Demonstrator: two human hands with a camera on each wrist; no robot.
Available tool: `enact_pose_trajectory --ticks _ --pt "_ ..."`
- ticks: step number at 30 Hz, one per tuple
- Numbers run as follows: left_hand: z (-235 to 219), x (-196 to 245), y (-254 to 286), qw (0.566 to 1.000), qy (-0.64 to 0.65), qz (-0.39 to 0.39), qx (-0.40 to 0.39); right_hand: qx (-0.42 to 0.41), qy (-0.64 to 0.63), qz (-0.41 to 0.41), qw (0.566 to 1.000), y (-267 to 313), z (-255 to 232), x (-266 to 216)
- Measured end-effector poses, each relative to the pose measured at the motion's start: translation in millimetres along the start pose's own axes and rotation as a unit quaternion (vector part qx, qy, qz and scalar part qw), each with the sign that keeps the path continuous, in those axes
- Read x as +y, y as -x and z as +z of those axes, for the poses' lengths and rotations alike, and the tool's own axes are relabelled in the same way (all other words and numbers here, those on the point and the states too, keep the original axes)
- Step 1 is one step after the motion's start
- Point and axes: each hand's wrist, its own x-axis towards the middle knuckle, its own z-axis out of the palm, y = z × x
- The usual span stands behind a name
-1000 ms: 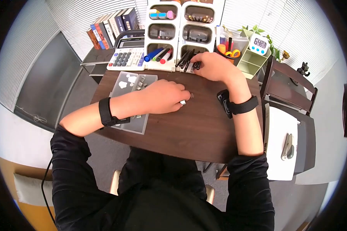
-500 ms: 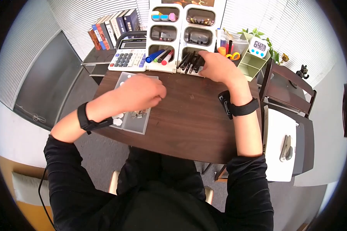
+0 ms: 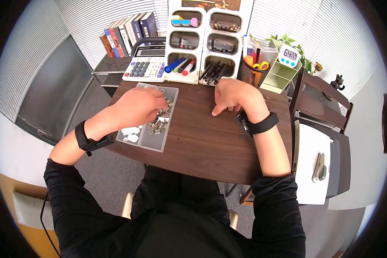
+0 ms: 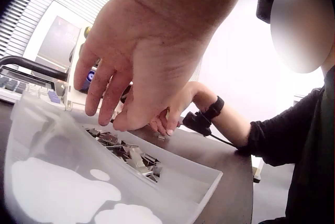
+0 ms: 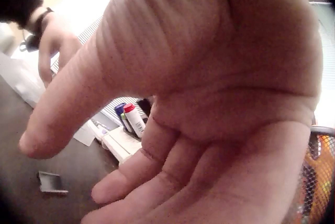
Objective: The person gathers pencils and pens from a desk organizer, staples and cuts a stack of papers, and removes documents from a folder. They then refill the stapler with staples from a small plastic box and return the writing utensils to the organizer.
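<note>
In the head view my left hand [image 3: 144, 103] is over a clear divided plastic box [image 3: 170, 129]. Its relaxed fingers point down at the small silver metal clips [image 3: 159, 125] piled in the right compartment; the left wrist view shows nothing between them. White cut-out pieces [image 3: 130, 134] lie in the other compartment. My right hand [image 3: 234, 96] hovers over the desk's middle with thumb and fingers apart, holding nothing. Below its thumb and fingertips, a single folded metal clip [image 5: 52, 182] lies on the desk in the right wrist view.
A white organizer [image 3: 204, 51] stands at the back, black pens [image 3: 214, 72] and coloured markers [image 3: 180, 66] in its lower compartments. Left of it is a calculator [image 3: 145, 68]. To its right are a mesh pen cup [image 3: 251, 74] and a green shelf [image 3: 277, 75] with a digital timer [image 3: 289, 55].
My left hand has moved left from the desk's middle to above the plastic box. My right hand has left the black pens and come nearer over the desk, its thumb now spread.
</note>
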Motion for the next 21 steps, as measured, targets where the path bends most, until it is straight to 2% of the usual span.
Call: enact_pose_trajectory --ticks 8,12,14,16,18,20,21 --pt "-7 -16 21 0.999 -0.017 -0.039 0.016 0.039 0.049 -0.053 0.997 -8 9 -1" --pt "-8 -26 31 0.996 -0.021 -0.088 0.013 0.020 0.064 -0.062 0.996 -8 16 -10" --pt "-9 -29 36 0.994 -0.014 -0.109 0.005 0.068 0.050 -0.138 0.987 -5 23 -15" --pt "-7 -31 40 0.992 -0.014 -0.121 0.010 0.066 0.064 -0.133 0.987 -6 28 -22" --pt "-9 -31 43 0.991 -0.015 -0.135 0.008 0.084 0.077 -0.183 0.977 -10 35 -26" --pt "-10 -30 47 0.988 -0.015 -0.151 0.006 0.076 0.107 -0.192 0.972 -11 39 -35" --pt "-10 -30 49 0.986 -0.018 -0.165 0.006 0.129 0.066 -0.250 0.957 -12 43 -39"
